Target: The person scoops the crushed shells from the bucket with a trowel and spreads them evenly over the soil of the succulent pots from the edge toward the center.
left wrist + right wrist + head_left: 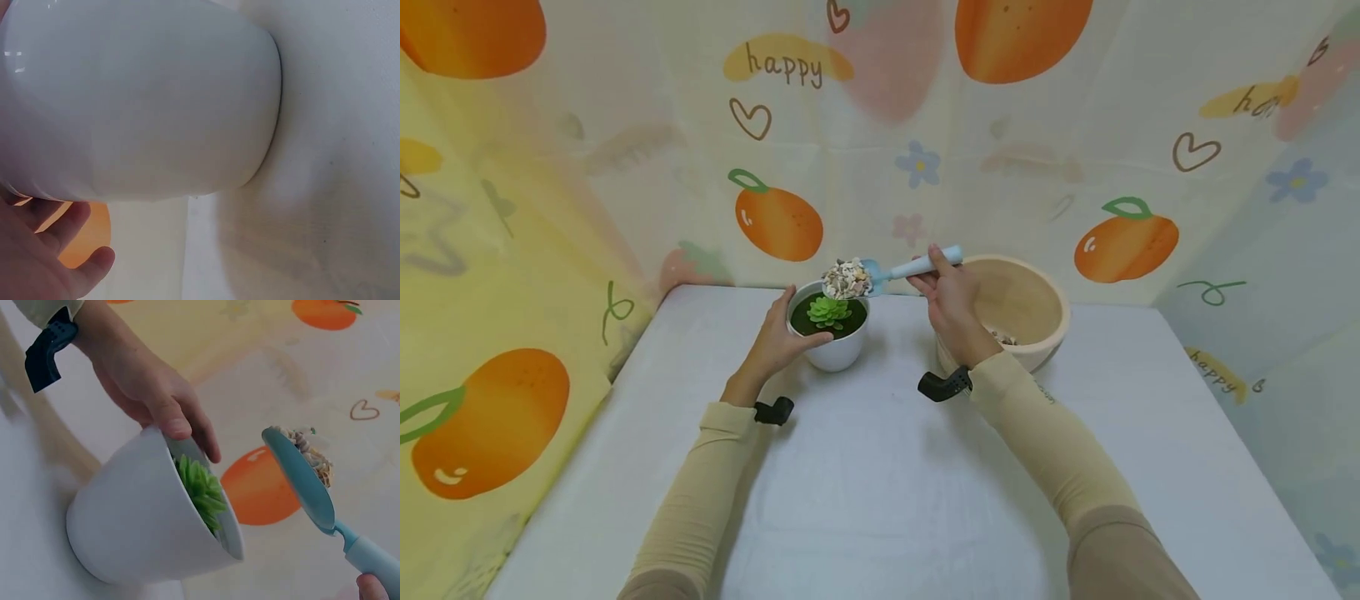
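A white flower pot (835,356) stands on the table with a green succulent (828,312) set in dark soil. My left hand (772,343) grips the pot at its left side, thumb along the front of the rim. In my right hand (955,305) is the pale handle of a small blue hand trowel (917,266). Its blade, heaped with small mixed pebbles (847,279), hangs above the pot's rear right rim. The right wrist view shows the trowel blade (303,481) apart from the pot (134,519). The left wrist view shows the pot's smooth side (156,100).
A wide beige planter (1056,329) stands to the right, partly behind my right hand, with some pebbles (1002,337) at its bottom. A white cloth (865,500) covers the table. A printed curtain (880,167) hangs close behind both pots.
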Tool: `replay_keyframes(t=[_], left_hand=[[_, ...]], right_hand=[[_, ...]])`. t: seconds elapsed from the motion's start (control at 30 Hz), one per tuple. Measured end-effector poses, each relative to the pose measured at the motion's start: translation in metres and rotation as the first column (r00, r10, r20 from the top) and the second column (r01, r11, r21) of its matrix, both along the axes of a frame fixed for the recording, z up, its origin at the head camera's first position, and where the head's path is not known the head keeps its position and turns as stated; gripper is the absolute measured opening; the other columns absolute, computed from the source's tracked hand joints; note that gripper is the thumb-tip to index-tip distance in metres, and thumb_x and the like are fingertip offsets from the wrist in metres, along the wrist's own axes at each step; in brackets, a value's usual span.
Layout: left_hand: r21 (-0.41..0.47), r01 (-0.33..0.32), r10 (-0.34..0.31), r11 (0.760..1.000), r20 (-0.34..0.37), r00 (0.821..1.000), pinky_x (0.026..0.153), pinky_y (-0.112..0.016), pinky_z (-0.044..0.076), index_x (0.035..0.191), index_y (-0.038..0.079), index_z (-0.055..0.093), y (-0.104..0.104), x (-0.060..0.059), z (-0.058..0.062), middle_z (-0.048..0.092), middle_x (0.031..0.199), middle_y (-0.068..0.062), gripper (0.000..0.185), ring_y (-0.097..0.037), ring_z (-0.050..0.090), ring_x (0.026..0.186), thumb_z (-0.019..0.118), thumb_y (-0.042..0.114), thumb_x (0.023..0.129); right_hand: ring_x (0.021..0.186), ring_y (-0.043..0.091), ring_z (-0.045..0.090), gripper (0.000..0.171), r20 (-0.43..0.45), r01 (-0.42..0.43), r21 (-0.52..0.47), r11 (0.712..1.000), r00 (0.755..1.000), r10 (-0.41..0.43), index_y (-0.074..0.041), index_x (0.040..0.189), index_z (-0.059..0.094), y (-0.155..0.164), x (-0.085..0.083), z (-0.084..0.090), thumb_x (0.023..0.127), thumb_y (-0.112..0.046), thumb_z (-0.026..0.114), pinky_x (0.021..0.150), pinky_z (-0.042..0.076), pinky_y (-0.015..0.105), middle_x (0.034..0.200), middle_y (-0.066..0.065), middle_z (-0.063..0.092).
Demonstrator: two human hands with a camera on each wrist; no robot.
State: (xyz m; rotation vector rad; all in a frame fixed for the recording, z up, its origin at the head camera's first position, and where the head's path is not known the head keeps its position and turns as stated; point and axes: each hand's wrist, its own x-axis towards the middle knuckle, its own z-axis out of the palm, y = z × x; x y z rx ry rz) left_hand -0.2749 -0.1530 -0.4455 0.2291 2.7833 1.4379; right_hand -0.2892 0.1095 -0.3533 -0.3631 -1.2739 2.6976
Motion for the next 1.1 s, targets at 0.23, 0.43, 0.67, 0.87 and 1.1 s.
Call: replay_keyframes(t=[0.23, 0.43, 0.67, 0.87, 1.1], left_hand=[[-0.003, 0.009, -0.009, 1.000, 0.049, 0.999, 0.117, -0.060, 0.022, 0.157, 0.011, 0.009, -0.001, -0.001, -0.004, 0.015, 0.162, -0.017, 0.118, -0.036, 0.019, 0.148, 0.082, 0.049, 0.073], [-0.004, 0.012, -0.011, 1.000, 0.039, 0.999, 0.117, -0.060, 0.022, 0.157, 0.011, 0.010, -0.002, -0.002, -0.006, 0.017, 0.161, -0.018, 0.117, -0.037, 0.020, 0.148, 0.082, 0.048, 0.073], [0.032, 0.010, -0.011, 0.999, 0.024, 1.000, 0.118, -0.059, 0.021, 0.157, 0.010, 0.011, -0.002, -0.007, -0.007, 0.018, 0.161, -0.018, 0.116, -0.037, 0.021, 0.147, 0.084, 0.041, 0.073], [0.065, 0.002, -0.005, 0.998, 0.043, 0.999, 0.119, -0.058, 0.020, 0.157, 0.011, 0.010, -0.004, -0.004, -0.007, 0.017, 0.162, -0.016, 0.116, -0.035, 0.020, 0.148, 0.084, 0.041, 0.073], [0.099, 0.000, -0.003, 0.995, 0.036, 0.999, 0.120, -0.057, 0.019, 0.157, 0.011, 0.011, -0.002, -0.003, -0.008, 0.017, 0.162, -0.016, 0.115, -0.034, 0.020, 0.148, 0.085, 0.037, 0.073]], right_hand=[[0.077, 0.017, 0.070, 0.012, 0.017, -0.022, 0.060, 0.998, 1.000, 0.021, -0.003, 0.099, 0.059, -0.011, 0.001, -0.006, 0.097, -0.016, 0.059, 0.094, 0.052, 0.046, 0.106, 0.024, 0.063], [0.078, 0.017, 0.069, 0.011, 0.010, -0.020, 0.068, 0.997, 1.000, 0.020, -0.002, 0.100, 0.058, -0.019, 0.001, -0.007, 0.098, -0.013, 0.058, 0.094, 0.052, 0.047, 0.116, 0.031, 0.060], [0.098, 0.026, 0.069, 0.020, 0.048, -0.049, 0.081, 0.996, 0.998, 0.045, 0.001, 0.111, 0.058, -0.027, 0.003, -0.010, 0.098, -0.015, 0.058, 0.093, 0.053, 0.044, 0.102, 0.016, 0.064], [0.113, 0.033, 0.064, 0.024, 0.060, -0.072, 0.084, 0.994, 0.996, 0.067, 0.003, 0.115, 0.056, -0.035, 0.003, -0.014, 0.098, -0.014, 0.058, 0.094, 0.053, 0.044, 0.108, 0.018, 0.063], [0.084, 0.019, 0.070, 0.021, 0.058, -0.051, 0.120, 0.991, 0.997, 0.044, 0.003, 0.109, 0.059, -0.043, 0.001, -0.021, 0.095, -0.013, 0.062, 0.089, 0.055, 0.043, 0.105, 0.022, 0.065]])
